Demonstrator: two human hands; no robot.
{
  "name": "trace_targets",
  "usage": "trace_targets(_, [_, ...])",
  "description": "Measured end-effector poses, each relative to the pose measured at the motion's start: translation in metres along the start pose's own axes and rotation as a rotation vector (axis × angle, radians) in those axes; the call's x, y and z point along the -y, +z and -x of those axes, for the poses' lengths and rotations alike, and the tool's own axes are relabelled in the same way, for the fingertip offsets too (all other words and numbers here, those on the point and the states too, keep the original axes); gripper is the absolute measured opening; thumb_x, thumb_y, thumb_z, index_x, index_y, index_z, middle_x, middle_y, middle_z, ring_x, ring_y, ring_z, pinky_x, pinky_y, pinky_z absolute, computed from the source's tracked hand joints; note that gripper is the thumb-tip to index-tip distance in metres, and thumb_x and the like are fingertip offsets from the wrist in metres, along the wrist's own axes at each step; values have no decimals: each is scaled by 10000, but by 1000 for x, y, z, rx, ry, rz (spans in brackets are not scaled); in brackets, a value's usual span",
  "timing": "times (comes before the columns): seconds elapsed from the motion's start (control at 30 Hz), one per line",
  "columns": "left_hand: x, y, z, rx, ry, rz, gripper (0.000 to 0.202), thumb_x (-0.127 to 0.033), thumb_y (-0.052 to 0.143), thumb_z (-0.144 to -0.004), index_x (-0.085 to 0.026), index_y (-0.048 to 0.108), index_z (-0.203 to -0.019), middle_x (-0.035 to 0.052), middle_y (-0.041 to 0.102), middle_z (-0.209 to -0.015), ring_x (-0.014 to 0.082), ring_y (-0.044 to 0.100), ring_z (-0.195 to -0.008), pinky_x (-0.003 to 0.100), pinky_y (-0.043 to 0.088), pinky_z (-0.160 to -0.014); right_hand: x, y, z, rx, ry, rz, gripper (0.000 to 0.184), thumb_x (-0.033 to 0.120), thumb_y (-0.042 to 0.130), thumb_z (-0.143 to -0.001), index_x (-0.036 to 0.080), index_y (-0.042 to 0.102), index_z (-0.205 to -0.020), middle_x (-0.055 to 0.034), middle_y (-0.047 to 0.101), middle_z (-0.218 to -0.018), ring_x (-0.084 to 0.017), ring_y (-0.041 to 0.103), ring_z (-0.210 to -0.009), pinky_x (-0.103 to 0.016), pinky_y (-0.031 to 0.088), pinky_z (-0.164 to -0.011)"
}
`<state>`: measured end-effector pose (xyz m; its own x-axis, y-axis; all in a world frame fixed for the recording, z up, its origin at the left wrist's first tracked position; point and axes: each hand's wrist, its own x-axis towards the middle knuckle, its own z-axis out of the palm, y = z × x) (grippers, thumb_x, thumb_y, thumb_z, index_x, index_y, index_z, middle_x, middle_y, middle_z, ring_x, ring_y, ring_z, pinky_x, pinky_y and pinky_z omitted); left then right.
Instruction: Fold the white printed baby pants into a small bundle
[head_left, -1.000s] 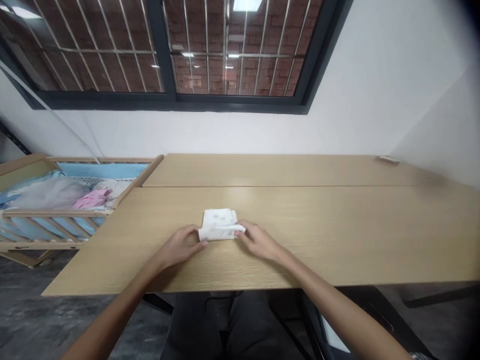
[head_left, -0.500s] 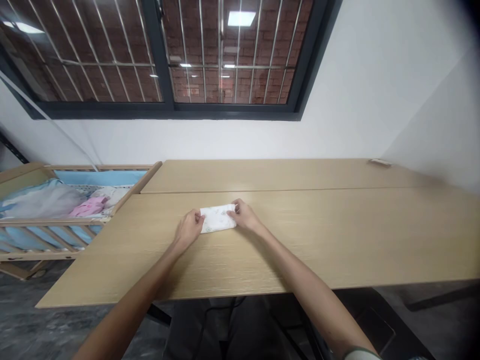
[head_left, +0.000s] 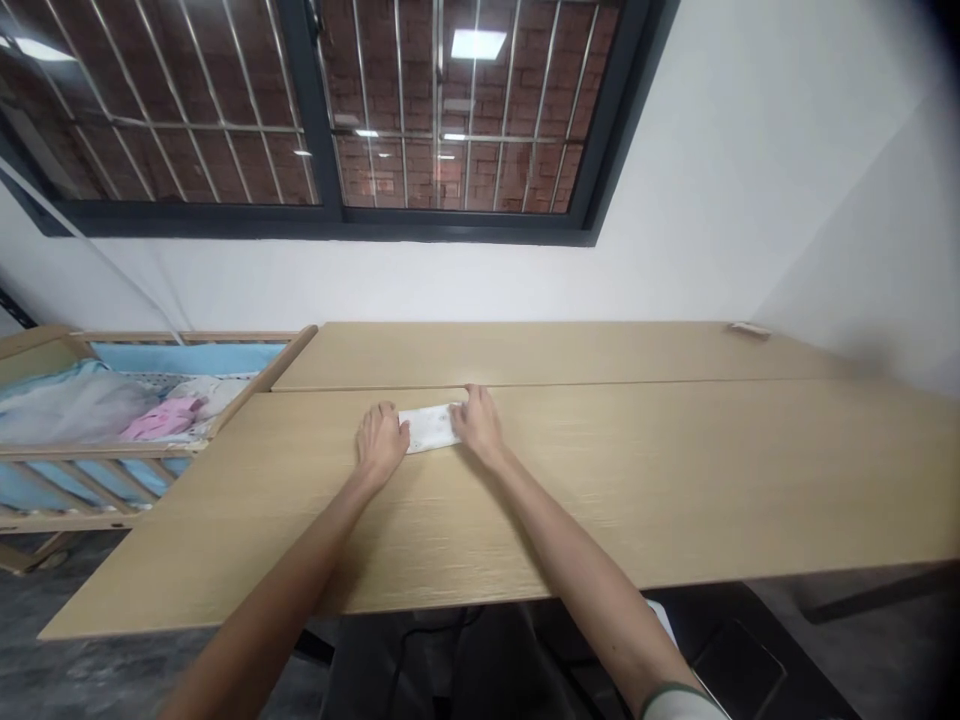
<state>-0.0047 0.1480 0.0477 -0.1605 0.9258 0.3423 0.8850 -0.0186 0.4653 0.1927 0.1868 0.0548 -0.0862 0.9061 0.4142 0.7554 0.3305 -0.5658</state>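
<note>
A small white cloth with a faint print lies folded into a flat rectangle on the wooden table. At its left end is my left hand, palm down, its fingers apart on the table and its thumb against the cloth's edge. My right hand covers the right end, thumb on the cloth and fingers stretched away from me. Neither hand pinches the cloth now. The cloth's right edge is hidden beneath my right hand.
The wooden table has a seam running across it behind the cloth. Left of it stands a wooden crib with blue lining and pink and white bedding. A small pale object sits at the table's far right. A barred window is above.
My fingers have gone from pinching the cloth's two ends to lying spread at them. My right hand has shifted slightly left over the cloth, covering more of it.
</note>
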Motion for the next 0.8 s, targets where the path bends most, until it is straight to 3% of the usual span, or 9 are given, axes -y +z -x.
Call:
trace_targets(0.1, [-12,5,3,-98,196,79,578,-380,340,-1019,-75,292,-1508,246,395,-1541,315,333,-1472,498,310,-1170,16,5,11,58,-298,116,629,346,354,-990,101,288,-1566,-194,315,-1612,-305,256,-1502,-502,231,-1209])
trace_targets(0.17, [-18,11,9,-50,402,139,654,-440,294,-1029,-87,185,-1569,209,246,-1637,291,172,-1539,501,224,-1227,21,12,19,201,-444,177,671,359,368,-988,104,238,-1595,-160,222,-1659,-281,144,-1545,-484,164,-1237])
trace_targets(0.23, [-21,19,13,68,503,153,692,-484,251,-1032,-92,136,-1591,179,166,-1668,275,75,-1556,504,169,-1247,21,19,23,306,-508,233,720,361,445,-955,79,259,-1590,-174,195,-1664,-294,113,-1552,-477,128,-1247])
trace_targets(0.33, [-19,28,16,197,460,129,715,-517,182,-1037,-75,131,-1596,175,141,-1671,257,40,-1555,483,139,-1256,17,26,25,358,-505,300,746,346,499,-923,46,295,-1575,-205,237,-1642,-322,133,-1547,-484,94,-1252])
trace_targets(0.43, [-10,34,14,248,421,92,722,-526,126,-1039,-68,124,-1597,180,149,-1666,242,62,-1553,465,122,-1260,17,26,24,371,-483,332,709,328,447,-944,53,290,-1579,-190,266,-1634,-305,161,-1545,-476,91,-1254])
trace_targets(0.6, [4,37,13,239,410,8,757,-562,91,-1030,-58,142,-1592,191,154,-1663,258,75,-1551,459,99,-1261,19,16,24,391,-377,337,637,347,288,-1010,45,309,-1570,-164,245,-1644,-267,163,-1548,-445,87,-1257])
trace_targets(0.8, [15,35,15,196,316,-125,798,-588,110,-1023,-13,173,-1573,230,157,-1652,301,75,-1549,472,127,-1256,5,3,23,422,-258,293,697,451,146,-1036,41,239,-1593,-143,175,-1666,-240,106,-1559,-419,88,-1257])
